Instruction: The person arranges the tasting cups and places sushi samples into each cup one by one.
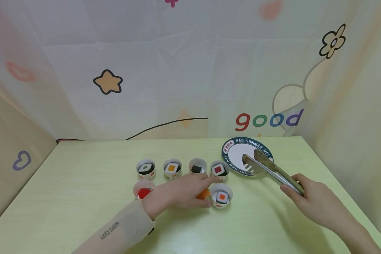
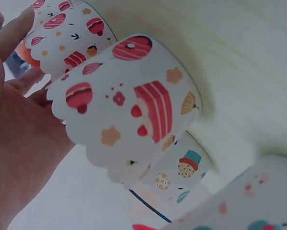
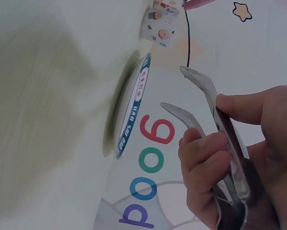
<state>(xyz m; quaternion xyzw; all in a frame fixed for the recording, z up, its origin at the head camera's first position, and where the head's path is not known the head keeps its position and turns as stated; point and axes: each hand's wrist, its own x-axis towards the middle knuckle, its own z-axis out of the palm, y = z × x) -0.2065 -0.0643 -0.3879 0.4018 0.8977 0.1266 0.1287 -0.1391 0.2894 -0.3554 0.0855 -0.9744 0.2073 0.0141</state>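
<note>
My left hand (image 1: 185, 190) reaches over the front row of paper cups. Its thumb is on the near side of a cup (image 2: 78, 43) with an orange piece (image 1: 204, 194) inside, and its fingers are on the far side. The fingers look fairly straight; whether they press that cup cannot be told. My right hand (image 1: 317, 201) grips metal tongs (image 1: 280, 176) by the arms, with tips apart above the near side of a round plate (image 1: 238, 155). Beside the left hand stands a cup with an orange-centred sushi roll (image 1: 222, 197).
Behind the left hand stand cups with toy sushi: a green-centred roll (image 1: 145, 167), a yellow-topped roll (image 1: 172, 168), a black-and-white piece (image 1: 198, 169) and a red-centred roll (image 1: 218, 170). A red piece (image 1: 144, 192) sits in a cup by the left wrist. A printed cloth (image 1: 177, 70) hangs behind.
</note>
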